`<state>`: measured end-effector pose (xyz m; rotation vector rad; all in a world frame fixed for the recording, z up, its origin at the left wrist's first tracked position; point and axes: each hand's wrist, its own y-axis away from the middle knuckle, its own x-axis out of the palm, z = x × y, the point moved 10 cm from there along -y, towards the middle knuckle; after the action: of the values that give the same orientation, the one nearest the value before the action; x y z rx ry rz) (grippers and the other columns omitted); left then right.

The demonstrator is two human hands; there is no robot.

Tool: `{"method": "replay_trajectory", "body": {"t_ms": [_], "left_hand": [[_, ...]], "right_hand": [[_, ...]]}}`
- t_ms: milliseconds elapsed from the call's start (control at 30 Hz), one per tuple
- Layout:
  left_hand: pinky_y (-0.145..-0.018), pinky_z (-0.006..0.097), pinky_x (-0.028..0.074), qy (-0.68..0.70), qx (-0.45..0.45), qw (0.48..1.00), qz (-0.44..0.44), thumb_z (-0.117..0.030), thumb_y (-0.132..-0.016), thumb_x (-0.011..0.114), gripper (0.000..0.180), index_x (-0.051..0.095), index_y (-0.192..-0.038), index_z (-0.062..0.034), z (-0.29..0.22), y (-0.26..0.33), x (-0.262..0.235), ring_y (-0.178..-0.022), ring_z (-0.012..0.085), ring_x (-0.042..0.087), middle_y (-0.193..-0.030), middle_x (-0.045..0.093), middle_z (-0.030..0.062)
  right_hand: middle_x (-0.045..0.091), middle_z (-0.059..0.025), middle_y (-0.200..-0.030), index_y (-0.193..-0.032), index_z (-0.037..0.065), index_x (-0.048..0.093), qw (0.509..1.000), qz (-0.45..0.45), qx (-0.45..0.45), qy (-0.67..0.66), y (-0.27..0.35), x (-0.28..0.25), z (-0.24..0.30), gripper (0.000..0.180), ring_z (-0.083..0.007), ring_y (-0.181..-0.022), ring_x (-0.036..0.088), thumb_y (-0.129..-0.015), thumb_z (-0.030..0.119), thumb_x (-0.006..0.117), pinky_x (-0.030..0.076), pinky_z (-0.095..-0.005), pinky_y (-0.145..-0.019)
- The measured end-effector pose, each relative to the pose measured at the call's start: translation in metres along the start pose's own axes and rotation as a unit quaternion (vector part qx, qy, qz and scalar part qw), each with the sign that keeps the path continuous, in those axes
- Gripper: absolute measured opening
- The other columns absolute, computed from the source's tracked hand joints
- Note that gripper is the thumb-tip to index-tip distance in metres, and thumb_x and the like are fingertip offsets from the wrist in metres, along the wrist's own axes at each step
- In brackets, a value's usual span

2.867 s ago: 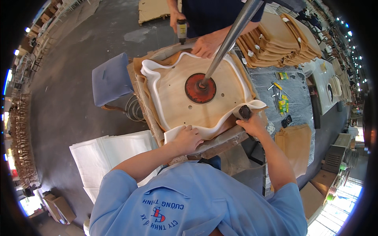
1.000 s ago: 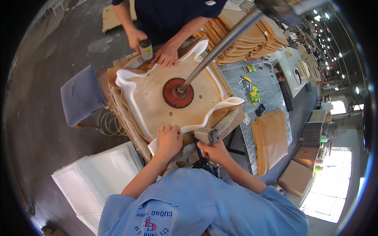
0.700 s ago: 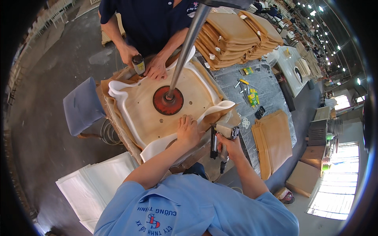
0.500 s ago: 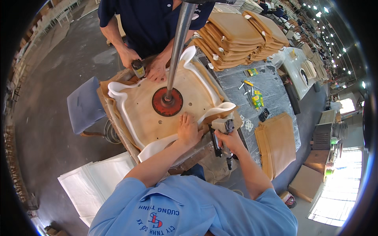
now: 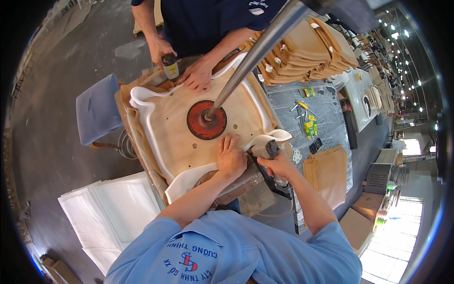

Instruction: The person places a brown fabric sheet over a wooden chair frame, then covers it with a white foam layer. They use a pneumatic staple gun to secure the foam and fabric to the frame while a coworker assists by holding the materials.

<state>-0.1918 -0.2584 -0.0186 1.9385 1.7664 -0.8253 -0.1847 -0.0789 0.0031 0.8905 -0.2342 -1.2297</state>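
Observation:
In front of me lies an upturned seat panel (image 5: 182,137) of pale plywood, edged with white foam (image 5: 153,154) and tan cover material (image 5: 124,106). A red round disc (image 5: 195,118) on a metal pole presses on its middle. My left hand (image 5: 231,158) rests on the panel's near edge, fingers stretched over the wood. My right hand (image 5: 279,166) is wrapped round a pneumatic staple gun (image 5: 266,150), its head at the near right corner by the foam. Across the panel, a co-worker's hand holds another staple gun (image 5: 170,70); their other hand (image 5: 197,75) lies on the far edge.
A plastic-covered table (image 5: 283,106) at right bears stacked tan covers (image 5: 302,52), folded tan pieces (image 5: 326,173) and small yellow-green packets (image 5: 310,127). A blue-grey cushioned seat (image 5: 97,111) stands left. White sheets (image 5: 101,203) are stacked at near left. The slanting pole (image 5: 255,54) crosses above the panel.
My view has shifted, and the pole now slants more to the right. My right hand's staple gun has turned slightly at the near right corner. My left hand stays on the panel.

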Motion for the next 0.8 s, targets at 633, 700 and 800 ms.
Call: {"method": "replay_trajectory", "body": {"t_ms": [633,700,800], "left_hand": [[-0.134,0.065,0.016,-0.061,-0.013,0.997,0.054,-0.038,-0.093,0.079,0.033,0.087,-0.102,-0.0062,0.001,0.021,-0.011,-0.163,0.0483,0.025,-0.162,0.05,0.0171],[-0.134,0.066,0.015,-0.066,-0.008,0.997,0.044,-0.038,-0.094,0.078,0.034,0.087,-0.102,-0.0069,0.004,0.021,-0.011,-0.163,0.0484,0.025,-0.163,0.05,0.0172],[-0.134,0.066,0.016,-0.045,-0.001,0.999,0.02,-0.034,-0.093,0.079,0.028,0.086,-0.097,-0.0075,0.005,0.018,-0.009,-0.163,0.0477,0.027,-0.162,0.051,0.0158]], "right_hand": [[0.071,-0.0027,-0.079,-0.112,0.002,0.072,0.991,0.001,-0.03,0.131,-0.009,0.002,0.02,0.039,-0.0122,-0.053,0.061,-0.092,0.03,0.09,0.049,-0.0328,-0.049],[0.07,-0.0018,-0.077,-0.112,0.002,0.071,0.995,0.012,-0.014,0.103,-0.004,0.001,0.014,0.037,-0.0118,-0.051,0.059,-0.093,0.028,0.089,0.047,-0.0325,-0.047],[0.068,-0.001,-0.075,-0.112,0.003,0.071,0.998,0.023,-0.022,0.06,0.0,0.007,0.007,0.035,-0.0111,-0.05,0.058,-0.093,0.025,0.089,0.046,-0.0321,-0.046]]}}
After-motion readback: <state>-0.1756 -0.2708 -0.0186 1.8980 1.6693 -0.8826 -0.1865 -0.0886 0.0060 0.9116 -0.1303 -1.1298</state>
